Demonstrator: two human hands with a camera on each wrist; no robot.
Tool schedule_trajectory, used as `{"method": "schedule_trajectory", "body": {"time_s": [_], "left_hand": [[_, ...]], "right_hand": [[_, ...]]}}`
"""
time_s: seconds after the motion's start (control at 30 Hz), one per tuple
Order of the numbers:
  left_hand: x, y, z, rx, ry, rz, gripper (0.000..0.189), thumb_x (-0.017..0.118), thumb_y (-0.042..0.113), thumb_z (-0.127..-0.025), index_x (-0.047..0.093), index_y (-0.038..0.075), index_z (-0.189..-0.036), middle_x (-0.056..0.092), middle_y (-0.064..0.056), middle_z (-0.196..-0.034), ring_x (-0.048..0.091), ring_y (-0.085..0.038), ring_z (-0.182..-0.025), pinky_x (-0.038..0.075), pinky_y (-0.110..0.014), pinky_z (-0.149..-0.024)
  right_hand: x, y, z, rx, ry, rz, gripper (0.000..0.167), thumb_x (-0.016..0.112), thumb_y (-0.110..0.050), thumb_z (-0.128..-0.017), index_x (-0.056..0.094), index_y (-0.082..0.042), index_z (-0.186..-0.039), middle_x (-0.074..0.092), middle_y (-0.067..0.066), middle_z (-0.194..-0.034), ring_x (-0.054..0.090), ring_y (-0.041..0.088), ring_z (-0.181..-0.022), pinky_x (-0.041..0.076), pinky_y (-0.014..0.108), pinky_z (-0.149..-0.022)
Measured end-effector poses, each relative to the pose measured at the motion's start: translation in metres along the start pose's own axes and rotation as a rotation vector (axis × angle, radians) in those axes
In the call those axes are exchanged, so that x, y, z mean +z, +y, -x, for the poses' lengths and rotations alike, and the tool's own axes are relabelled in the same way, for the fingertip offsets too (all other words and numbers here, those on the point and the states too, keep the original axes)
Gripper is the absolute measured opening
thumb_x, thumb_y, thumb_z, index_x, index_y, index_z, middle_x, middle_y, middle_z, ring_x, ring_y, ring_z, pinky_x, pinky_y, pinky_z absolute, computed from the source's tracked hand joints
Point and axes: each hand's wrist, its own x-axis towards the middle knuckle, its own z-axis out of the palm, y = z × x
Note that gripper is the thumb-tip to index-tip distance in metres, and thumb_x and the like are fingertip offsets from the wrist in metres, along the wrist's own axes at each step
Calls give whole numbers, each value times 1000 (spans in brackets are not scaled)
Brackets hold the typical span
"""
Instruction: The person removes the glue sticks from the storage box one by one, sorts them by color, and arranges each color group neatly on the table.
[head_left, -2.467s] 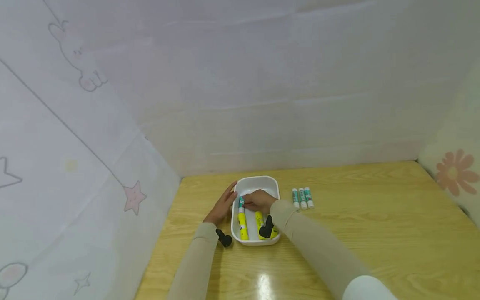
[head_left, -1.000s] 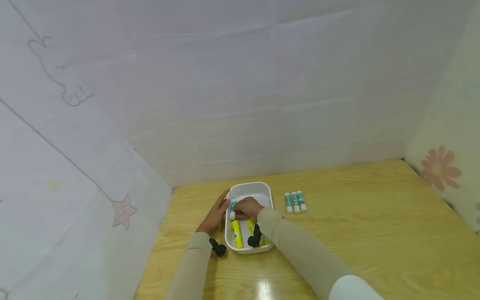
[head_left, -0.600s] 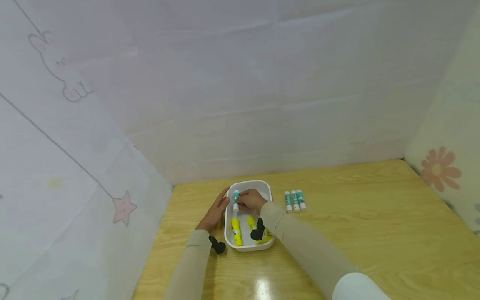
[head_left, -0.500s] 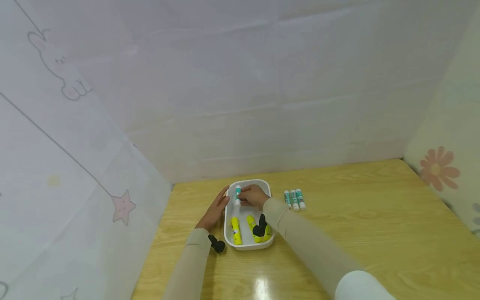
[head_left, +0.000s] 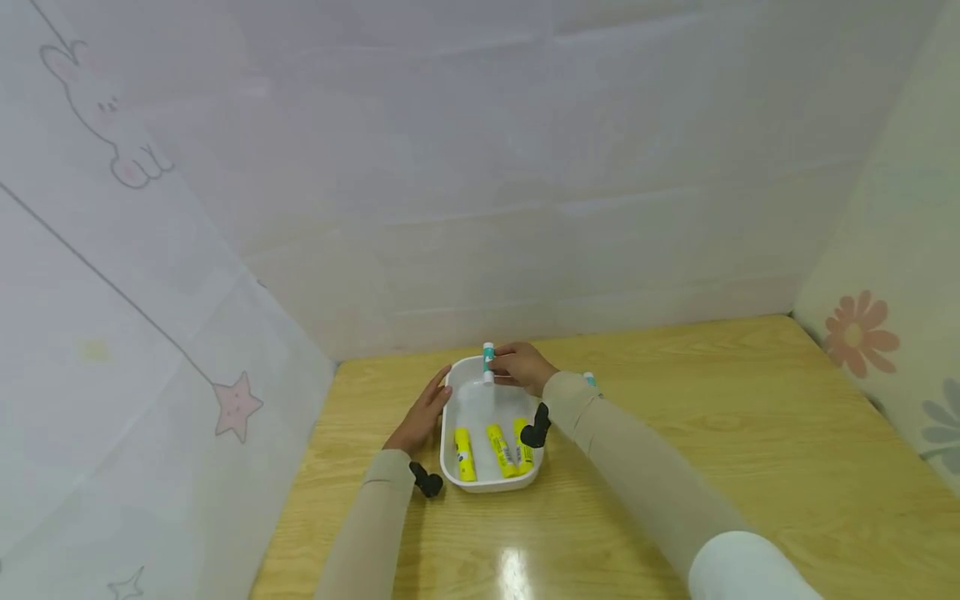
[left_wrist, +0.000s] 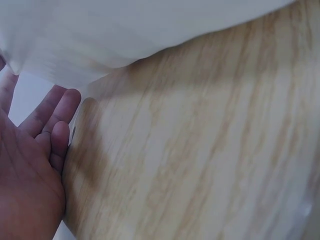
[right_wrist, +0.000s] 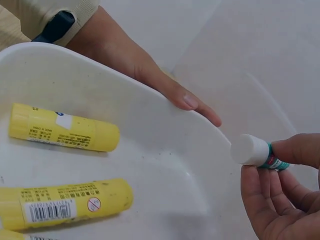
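My right hand point(head_left: 522, 367) pinches a small teal-and-white glue stick point(head_left: 488, 364) between thumb and fingers, above the far end of a white tray point(head_left: 446, 417). In the right wrist view the white cap end of that glue stick point(right_wrist: 250, 149) shows, with the thumb on its teal label. My left hand point(head_left: 422, 417) rests along the tray's left side, its fingers fairly straight and the thumb at the rim. Three yellow glue sticks point(head_left: 465, 455) lie apart from the teal one, in the tray's near half. The left wrist view shows the left palm point(left_wrist: 25, 175) beside the tray's outer wall.
Right of the tray, the end of another teal glue stick point(head_left: 590, 379) peeks out behind my right sleeve point(head_left: 637, 450), which hides its neighbours. The wooden table point(head_left: 750, 417) meets printed cloth walls point(head_left: 585, 250) at the back and sides.
My right hand has lifted the teal glue stick from the tray's left side, moving it away from me and slightly right. The left hand stays at the tray. The head view has shifted a little.
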Motion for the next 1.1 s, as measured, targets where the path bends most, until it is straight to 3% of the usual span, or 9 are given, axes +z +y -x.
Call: {"method": "schedule_trajectory", "body": {"time_s": [0.23,0.5,0.8,0.97,1.1], "left_hand": [[3,-6,-4,0,-15,8,59,42,50,-101,19,40,-155,35,-16,-152,46,-36,-128,29,-56,-109],[9,-2,-6,3,31,-6,56,46,58,-97,26,51,-149,40,-11,-149,48,-36,-127,28,-57,-109],[8,-1,-5,-8,18,-19,52,44,53,-100,26,52,-148,40,-12,-150,46,-37,-128,26,-59,-109],[6,-1,-5,3,15,-10,54,45,51,-101,25,48,-151,39,-13,-150,45,-37,-130,27,-59,-109],[4,-5,-5,7,29,-14,58,46,55,-99,25,45,-152,40,-12,-149,46,-38,-128,28,-59,-108]], "right_hand": [[-36,-10,6,-19,20,14,47,60,-8,-97,43,3,-139,54,17,-127,59,26,-108,50,37,-94],[-94,-16,22,-31,41,45,54,57,-7,-99,34,4,-146,45,21,-136,52,30,-116,46,39,-100],[-168,9,43,26,68,161,58,52,-10,-101,24,7,-149,34,25,-146,40,38,-132,43,40,-103],[-187,25,52,59,77,203,59,53,-10,-101,25,9,-148,33,27,-147,39,40,-132,45,40,-101],[-192,36,52,91,93,256,57,56,-10,-99,29,10,-145,39,27,-143,48,36,-124,49,36,-95]]}}
